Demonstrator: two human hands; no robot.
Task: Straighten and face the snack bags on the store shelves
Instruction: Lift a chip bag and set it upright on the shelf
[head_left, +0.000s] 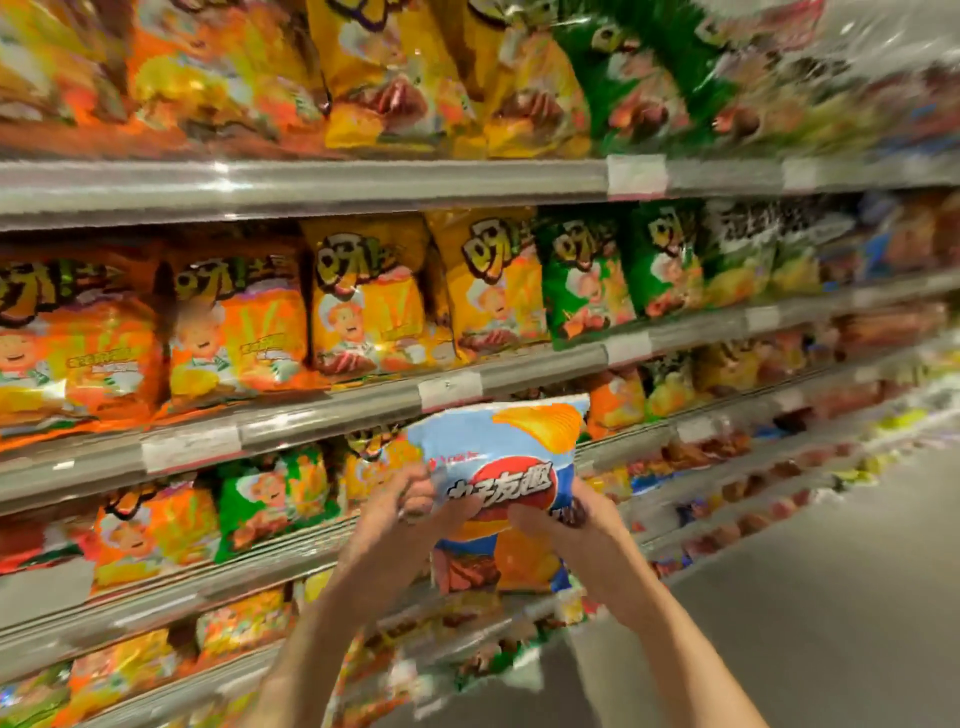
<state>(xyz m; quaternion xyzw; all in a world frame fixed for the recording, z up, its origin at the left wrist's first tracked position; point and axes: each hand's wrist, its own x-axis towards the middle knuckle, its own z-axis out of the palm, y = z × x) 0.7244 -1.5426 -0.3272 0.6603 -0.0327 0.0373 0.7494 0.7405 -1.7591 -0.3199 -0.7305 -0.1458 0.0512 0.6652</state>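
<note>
While both hands held it off the shelves, the blue chip bag (498, 488) sat lower centre of the head view, front panel toward the camera, tilted slightly with its top corner near the shelf rail (332, 415). Doing this step well probably meant finding the bag's own row first: the nearby facings were orange bags (130, 338), yellow bags (363, 301) and green bags (587, 280), none matching in view. Then set it upright, label out, flush with the shelf lip, without crushing the air-filled pack.

Grip, left hand (402, 512): fingers curled narrow on the bag's left edge, pinching it. Grip, right hand (558, 522): fingers curled round the right edge, thumb on the front. Frame was motion-blurred; finer finger placement unreadable.
</note>
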